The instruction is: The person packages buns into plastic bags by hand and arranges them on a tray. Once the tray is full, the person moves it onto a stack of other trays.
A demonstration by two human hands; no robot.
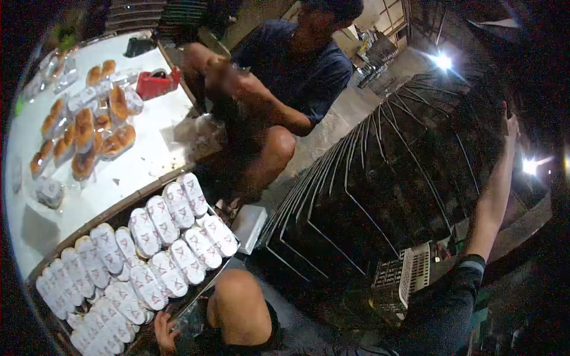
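Note:
My left hand (166,333) is low in the view, fingers apart, beside the near edge of a tray (189,289) filled with rows of white-wrapped bread rolls (145,231). The wrappers carry reddish printed marks. Clear plastic (191,320) lies between this hand and my bent knee. My right arm stretches far out to the right, and my right hand (512,126) is at the far edge of a dark stack of trays (380,178) with thin pale rims. Darkness hides most of its fingers, so its grip does not show.
A co-worker (297,71) sits across from me, hands blurred by motion. On the white table (139,157) lie several browned bread rolls (83,127) in clear wrap and a red tape dispenser (157,84). A pale plastic basket (412,273) stands near my right arm. Bright lamps (442,61) shine behind.

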